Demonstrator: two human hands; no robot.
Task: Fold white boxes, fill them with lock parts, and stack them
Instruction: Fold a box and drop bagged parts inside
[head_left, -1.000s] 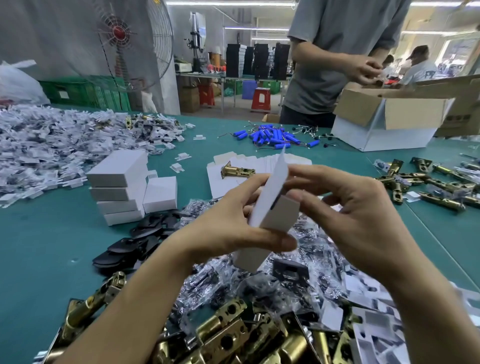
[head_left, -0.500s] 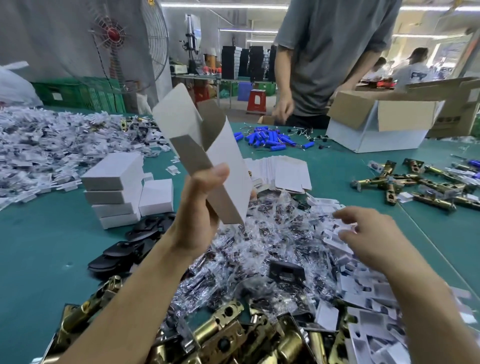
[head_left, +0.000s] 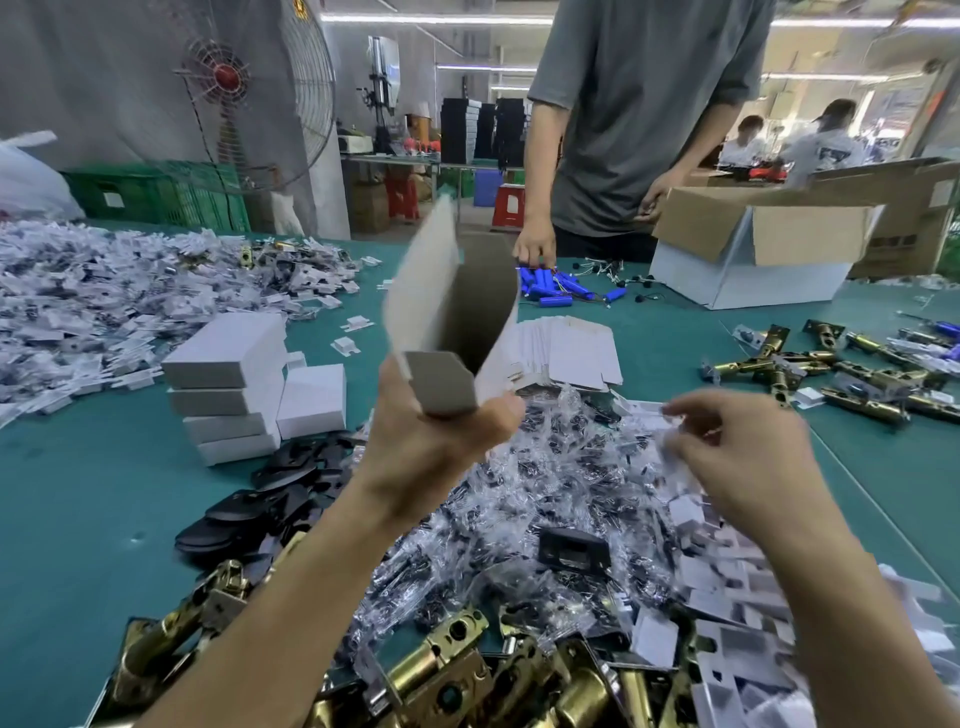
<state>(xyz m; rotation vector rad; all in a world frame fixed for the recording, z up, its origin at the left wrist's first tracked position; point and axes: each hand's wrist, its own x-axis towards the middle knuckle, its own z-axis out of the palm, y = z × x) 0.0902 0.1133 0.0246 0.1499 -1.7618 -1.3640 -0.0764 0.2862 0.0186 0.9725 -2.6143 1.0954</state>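
The left hand (head_left: 441, 447) holds a half-folded white box (head_left: 452, 317) upright above the heap of clear screw packets (head_left: 545, 499), its fingers closed around the box's lower end, open top facing away. Right of the box, the right hand (head_left: 737, 457) hovers over the heap, fingers pinched on something blurred. Stacked finished boxes (head_left: 228, 389) stand left of the held box on the green surface (head_left: 78, 493).

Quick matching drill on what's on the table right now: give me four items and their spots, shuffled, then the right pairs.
Items:
1. open white box
2. stack of closed white boxes
3. blue cylinders
4. brass latches

Places:
A. nearest the camera, bottom edge
B. far side, under the standing person's hand
C. held up in the left hand
D. on the table left of the left hand

Pairs: 1-C, 2-D, 3-B, 4-A
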